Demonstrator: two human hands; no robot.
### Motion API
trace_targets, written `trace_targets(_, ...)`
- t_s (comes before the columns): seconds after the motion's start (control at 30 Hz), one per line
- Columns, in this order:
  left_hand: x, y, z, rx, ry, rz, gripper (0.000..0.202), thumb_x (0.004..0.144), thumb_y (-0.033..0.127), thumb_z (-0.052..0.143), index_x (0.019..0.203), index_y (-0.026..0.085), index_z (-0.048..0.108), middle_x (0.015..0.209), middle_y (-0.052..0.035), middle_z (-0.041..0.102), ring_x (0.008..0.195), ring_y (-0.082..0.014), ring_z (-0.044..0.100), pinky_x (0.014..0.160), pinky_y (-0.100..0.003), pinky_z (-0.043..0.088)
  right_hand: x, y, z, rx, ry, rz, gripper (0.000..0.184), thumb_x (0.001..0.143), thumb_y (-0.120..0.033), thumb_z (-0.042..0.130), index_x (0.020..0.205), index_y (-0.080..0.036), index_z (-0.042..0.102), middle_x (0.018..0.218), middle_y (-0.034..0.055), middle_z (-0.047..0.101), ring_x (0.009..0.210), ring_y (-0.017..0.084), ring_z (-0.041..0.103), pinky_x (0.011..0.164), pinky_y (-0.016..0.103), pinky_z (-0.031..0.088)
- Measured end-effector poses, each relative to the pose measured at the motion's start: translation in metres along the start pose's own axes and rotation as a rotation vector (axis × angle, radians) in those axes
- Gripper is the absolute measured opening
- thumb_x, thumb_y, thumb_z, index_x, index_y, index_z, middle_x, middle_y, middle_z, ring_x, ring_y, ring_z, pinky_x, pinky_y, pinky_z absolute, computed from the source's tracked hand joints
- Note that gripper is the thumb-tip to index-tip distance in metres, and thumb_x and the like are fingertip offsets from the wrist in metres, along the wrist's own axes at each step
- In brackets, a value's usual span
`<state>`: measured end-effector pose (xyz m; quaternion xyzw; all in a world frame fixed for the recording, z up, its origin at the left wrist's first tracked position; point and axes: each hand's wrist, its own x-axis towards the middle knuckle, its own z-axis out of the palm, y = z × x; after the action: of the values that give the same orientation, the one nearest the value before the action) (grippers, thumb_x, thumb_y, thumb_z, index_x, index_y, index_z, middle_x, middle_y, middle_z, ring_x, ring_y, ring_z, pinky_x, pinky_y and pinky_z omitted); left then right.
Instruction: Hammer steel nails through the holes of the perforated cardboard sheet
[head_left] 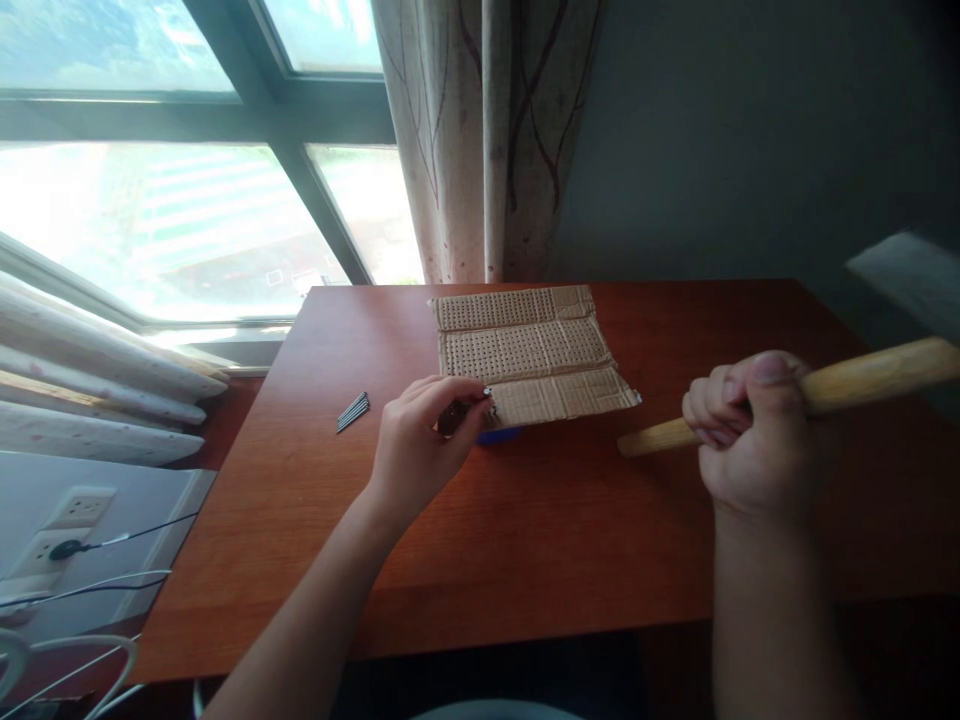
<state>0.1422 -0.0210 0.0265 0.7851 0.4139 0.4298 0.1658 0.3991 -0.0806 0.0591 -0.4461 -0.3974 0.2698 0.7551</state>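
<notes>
My right hand (pixel 750 440) is closed in a fist around a wooden hammer handle (pixel 870 378), raised above the right side of the table; the hammer head is out of frame. My left hand (pixel 424 435) pinches a small nail upright at the near left corner of a perforated cardboard sheet (pixel 532 355). The cardboard lies flat on the reddish wooden table (pixel 525 520). Something blue (pixel 499 436) peeks out from under the cardboard's near edge.
A small bundle of loose nails (pixel 352 411) lies on the table left of my left hand. Behind the table hang a curtain (pixel 487 140) and a window (pixel 172 200). A wall socket with cables (pixel 67 540) is at lower left.
</notes>
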Motion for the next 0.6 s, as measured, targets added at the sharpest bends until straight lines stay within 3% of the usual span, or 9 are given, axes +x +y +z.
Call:
trace_targets(0.3,-0.002,-0.004,0.003,-0.031,-0.004,0.001,0.003,0.084,0.02,0.07,0.086,0.02,0.068,0.081,-0.0006,0.073,0.072,-0.0143,0.066,0.068,-0.027,0.053,0.0,0.004,0.002,-0.068,-0.049,-0.009,0.038,0.089,-0.034,0.067,0.06,-0.02,0.047,0.046,-0.0094,0.032,0.035,0.004,0.027,0.036,0.021,0.019)
trace_targets(0.5,-0.004,-0.008,0.007,-0.056,-0.002,0.018,0.001,0.085,0.022,0.069,0.085,0.021,0.068,0.081,-0.0018,0.073,0.073,-0.0157,0.067,0.07,-0.029,0.053,0.004,0.01,0.001,-0.218,-0.104,-0.025,0.037,0.092,-0.045,0.065,0.067,-0.021,0.051,0.051,-0.0083,0.036,0.04,0.007,0.036,0.038,0.021,0.03)
trace_targets(0.6,-0.004,-0.011,0.009,-0.063,-0.012,0.027,0.001,0.085,0.021,0.069,0.084,0.021,0.068,0.081,-0.0023,0.073,0.074,-0.0161,0.067,0.071,-0.029,0.054,0.005,0.011,0.004,-0.256,-0.158,0.004,0.037,0.093,-0.048,0.063,0.071,-0.021,0.051,0.052,-0.0086,0.037,0.041,0.007,0.034,0.038,0.02,0.028)
